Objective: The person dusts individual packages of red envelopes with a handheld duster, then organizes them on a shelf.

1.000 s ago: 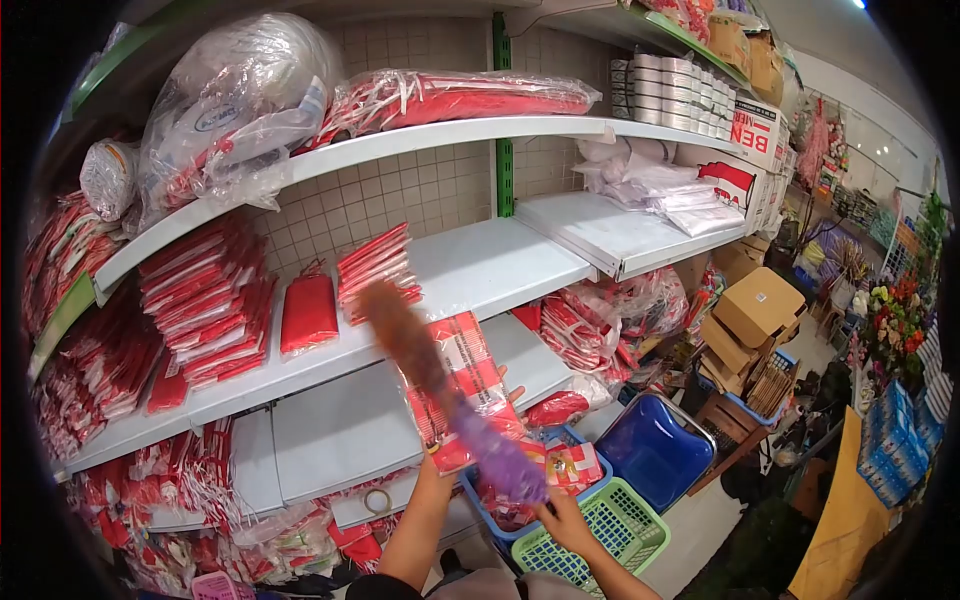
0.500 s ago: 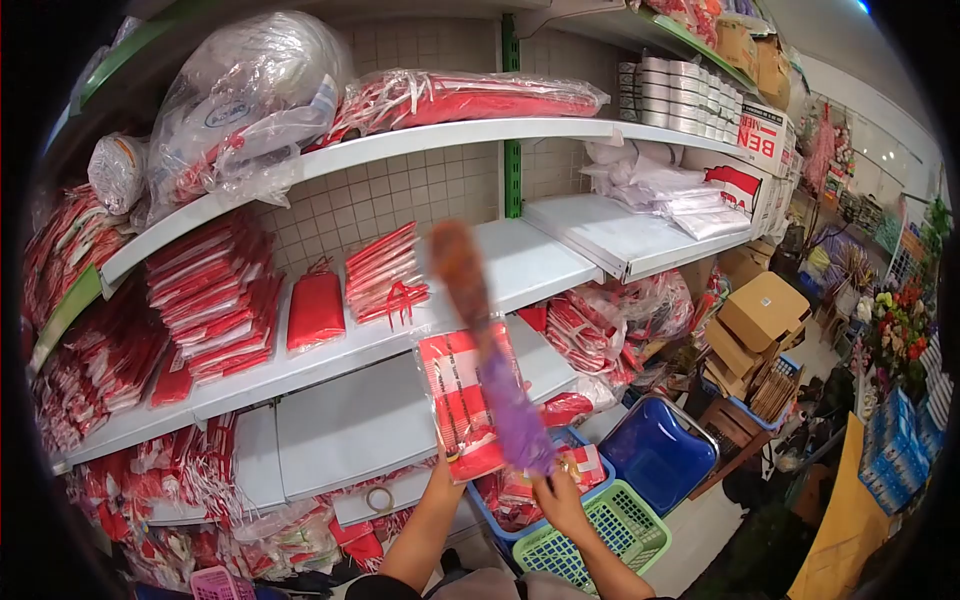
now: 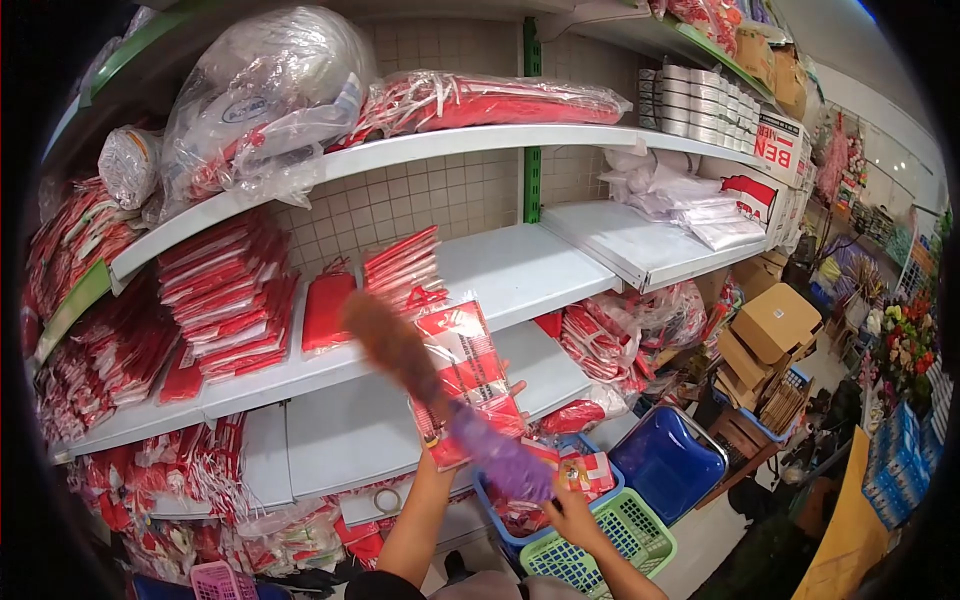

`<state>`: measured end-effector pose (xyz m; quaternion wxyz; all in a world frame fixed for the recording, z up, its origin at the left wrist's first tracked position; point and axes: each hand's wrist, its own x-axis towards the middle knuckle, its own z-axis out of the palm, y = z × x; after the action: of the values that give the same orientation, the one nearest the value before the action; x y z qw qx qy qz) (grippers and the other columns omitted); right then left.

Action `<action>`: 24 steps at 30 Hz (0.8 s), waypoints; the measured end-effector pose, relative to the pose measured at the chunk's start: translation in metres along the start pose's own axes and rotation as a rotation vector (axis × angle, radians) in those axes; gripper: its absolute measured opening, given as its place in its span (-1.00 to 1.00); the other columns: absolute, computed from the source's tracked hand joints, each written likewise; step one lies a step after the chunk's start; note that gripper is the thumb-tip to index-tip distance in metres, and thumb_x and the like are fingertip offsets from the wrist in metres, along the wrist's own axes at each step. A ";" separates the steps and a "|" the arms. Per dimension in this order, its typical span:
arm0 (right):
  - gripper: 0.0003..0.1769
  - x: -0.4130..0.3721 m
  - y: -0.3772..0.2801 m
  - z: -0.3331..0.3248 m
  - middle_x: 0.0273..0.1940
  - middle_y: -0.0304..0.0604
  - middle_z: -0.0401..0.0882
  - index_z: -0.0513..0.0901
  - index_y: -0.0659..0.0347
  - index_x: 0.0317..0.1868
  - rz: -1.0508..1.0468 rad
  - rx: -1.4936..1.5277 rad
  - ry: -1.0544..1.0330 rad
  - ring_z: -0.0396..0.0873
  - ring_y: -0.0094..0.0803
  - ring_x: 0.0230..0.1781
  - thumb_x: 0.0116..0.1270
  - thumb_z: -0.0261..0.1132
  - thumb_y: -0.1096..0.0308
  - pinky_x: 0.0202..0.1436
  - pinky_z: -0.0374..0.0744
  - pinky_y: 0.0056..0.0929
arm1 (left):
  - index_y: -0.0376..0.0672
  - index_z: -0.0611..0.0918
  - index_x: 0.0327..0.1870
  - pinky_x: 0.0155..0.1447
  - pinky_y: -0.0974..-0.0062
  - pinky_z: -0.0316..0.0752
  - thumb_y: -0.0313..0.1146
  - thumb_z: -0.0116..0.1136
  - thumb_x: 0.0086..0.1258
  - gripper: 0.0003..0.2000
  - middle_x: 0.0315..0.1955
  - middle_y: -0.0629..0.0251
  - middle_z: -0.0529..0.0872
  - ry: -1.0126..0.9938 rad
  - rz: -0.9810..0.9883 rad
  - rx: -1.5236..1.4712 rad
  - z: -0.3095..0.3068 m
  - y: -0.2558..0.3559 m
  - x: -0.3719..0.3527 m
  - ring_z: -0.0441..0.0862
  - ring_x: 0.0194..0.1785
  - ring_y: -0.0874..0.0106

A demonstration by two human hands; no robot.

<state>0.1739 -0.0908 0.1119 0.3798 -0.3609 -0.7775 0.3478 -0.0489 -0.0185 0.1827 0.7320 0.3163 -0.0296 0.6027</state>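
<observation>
In the head view, my left hand [image 3: 431, 468] supports a flat, clear-plastic-wrapped red and white packet [image 3: 468, 345] from below and behind; some fingertips show past its right edge. My right hand [image 3: 572, 515] is closed round the lower end of a feather duster [image 3: 490, 455], purple near the hand and brown toward the tip. Blurred by motion, the duster slants up to the left across the packet's face and overlaps it in this view. Just behind my right hand stands a blue basket [image 3: 608, 488] with red packets in it.
White shelves [image 3: 520, 262] hold a red packet stack [image 3: 225, 300], smaller piles [image 3: 402, 268] and white bags [image 3: 690, 200]. A green basket [image 3: 655, 550] and blue tub [image 3: 672, 460] stand low at right, near cardboard boxes [image 3: 778, 322]. Another shelf edge [image 3: 450, 137] runs above.
The duster has swung left and down, from nearly upright to a slant across the packet. The packet has tilted and shifted slightly, and the whole view has moved a little.
</observation>
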 end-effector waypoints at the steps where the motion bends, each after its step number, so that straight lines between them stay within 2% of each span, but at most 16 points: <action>1: -0.65 0.006 0.015 0.000 -0.43 0.14 0.56 0.44 0.35 0.03 0.129 -0.129 0.013 0.57 -0.08 -0.46 0.24 0.13 0.44 -0.38 0.46 -0.26 | 0.00 0.02 0.42 0.27 -0.35 0.07 0.29 -0.19 0.26 -0.20 0.39 0.17 0.04 0.011 -0.011 0.012 -0.004 0.003 -0.002 -0.03 0.42 -0.05; 4: -0.71 0.048 0.004 -0.011 -0.52 0.05 0.52 0.44 0.36 -0.01 -0.001 0.043 0.353 0.48 -0.20 -0.60 0.25 0.12 0.46 -0.49 0.39 -0.26 | 0.00 0.03 0.42 0.27 -0.35 0.06 0.30 -0.18 0.25 -0.20 0.39 0.17 0.04 0.005 -0.031 0.067 0.014 0.015 -0.008 -0.03 0.42 -0.04; 6: -0.72 0.078 0.005 -0.025 -0.55 -0.02 0.45 0.42 0.35 0.00 0.042 0.011 0.375 0.41 -0.32 -0.63 0.29 0.09 0.45 -0.51 0.36 -0.30 | 0.00 0.03 0.42 0.27 -0.35 0.05 0.31 -0.18 0.24 -0.19 0.39 0.17 0.04 0.001 -0.042 0.106 0.021 0.022 -0.011 -0.03 0.42 -0.03; 7: -0.70 0.096 0.005 -0.028 -0.56 -0.07 0.43 0.40 0.34 0.02 -0.021 0.012 0.397 0.41 -0.38 -0.61 0.29 0.08 0.45 -0.53 0.37 -0.35 | 0.01 0.04 0.42 0.29 -0.36 0.01 0.32 -0.19 0.24 -0.19 0.40 0.18 0.04 -0.041 -0.030 -0.039 0.020 0.023 -0.012 -0.04 0.43 -0.02; 8: -0.69 0.114 0.003 -0.033 -0.56 -0.12 0.41 0.38 0.32 0.05 -0.083 0.011 0.420 0.41 -0.44 -0.60 0.30 0.07 0.45 -0.55 0.38 -0.40 | 0.02 0.04 0.42 0.29 -0.36 0.00 0.32 -0.19 0.24 -0.19 0.40 0.18 0.04 -0.022 -0.034 -0.044 0.018 0.026 -0.013 -0.04 0.43 -0.02; 10: -0.59 0.148 -0.010 -0.045 -0.54 -0.18 0.40 0.30 0.28 0.17 0.127 0.302 0.220 0.40 -0.52 -0.58 0.30 0.04 0.47 -0.59 0.38 -0.49 | 0.03 0.04 0.42 0.29 -0.36 -0.02 0.33 -0.18 0.23 -0.18 0.40 0.17 0.04 0.013 -0.040 -0.054 0.014 0.035 -0.014 -0.05 0.43 -0.03; 12: -0.45 0.185 -0.020 -0.049 -0.48 -0.18 0.40 0.17 0.27 0.31 0.104 0.473 0.187 0.40 -0.55 -0.59 0.28 0.01 0.51 -0.61 0.40 -0.50 | 0.01 0.04 0.42 0.30 -0.34 -0.02 0.33 -0.17 0.22 -0.17 0.40 0.15 0.05 -0.008 -0.034 -0.073 0.010 0.043 -0.016 -0.04 0.43 -0.03; 15: -0.34 0.231 -0.025 -0.053 -0.47 -0.09 0.40 0.04 0.36 0.37 0.139 0.343 0.212 0.43 -0.46 -0.59 0.26 0.02 0.46 -0.58 0.45 -0.42 | -0.03 0.03 0.42 0.31 -0.31 0.00 0.34 -0.16 0.21 -0.15 0.39 0.11 0.05 -0.068 -0.033 -0.036 0.005 0.052 -0.019 -0.01 0.42 -0.05; 18: -0.27 0.260 -0.013 -0.054 -0.41 -0.01 0.39 0.00 0.45 0.36 0.130 0.030 0.034 0.50 -0.24 -0.50 0.23 0.05 0.38 -0.42 0.51 -0.30 | -0.05 0.03 0.42 0.28 -0.35 0.02 0.35 -0.08 0.16 -0.10 0.38 0.07 0.06 -0.023 -0.025 0.060 0.006 0.062 -0.022 0.01 0.40 -0.08; 19: -0.27 0.275 0.019 -0.049 -0.21 0.16 0.37 0.07 0.51 0.32 0.034 -0.210 0.048 0.49 0.01 -0.33 0.21 0.09 0.30 -0.20 0.49 -0.18 | -0.05 0.03 0.42 0.27 -0.37 0.03 0.35 -0.04 0.14 -0.08 0.38 0.05 0.06 0.011 -0.022 0.096 0.006 0.065 -0.023 0.01 0.40 -0.09; 22: -0.28 0.249 -0.027 -0.042 0.01 0.25 0.27 0.14 0.47 0.30 -0.056 -0.493 0.241 0.41 0.06 -0.11 0.22 0.14 0.24 -0.05 0.41 -0.11 | -0.07 0.04 0.41 0.27 -0.36 0.02 0.33 -0.05 0.16 -0.10 0.37 0.04 0.07 -0.014 0.011 0.002 0.001 0.072 -0.022 0.01 0.39 -0.12; 23: -0.28 0.232 -0.073 -0.040 0.08 0.25 0.23 0.20 0.39 0.28 0.035 -0.599 0.258 0.32 0.06 0.03 0.22 0.19 0.15 0.06 0.34 -0.06 | -0.09 0.07 0.40 0.27 -0.33 0.06 0.32 -0.07 0.18 -0.13 0.35 0.02 0.12 -0.008 0.040 0.014 0.005 0.074 -0.022 0.06 0.37 -0.11; 24: -0.27 0.226 -0.087 -0.033 0.07 0.23 0.24 0.22 0.32 0.29 -0.109 -0.646 0.349 0.29 0.05 0.07 0.21 0.21 0.12 0.10 0.31 -0.05 | -0.11 0.10 0.39 0.27 -0.29 0.10 0.30 -0.08 0.21 -0.16 0.33 0.00 0.16 -0.001 0.070 0.026 0.012 0.076 -0.021 0.11 0.35 -0.10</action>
<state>0.0742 0.0611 0.2745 0.3913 -0.4742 -0.7887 -0.0031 -0.1192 -0.0373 0.2157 0.7062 0.3248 -0.0334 0.6282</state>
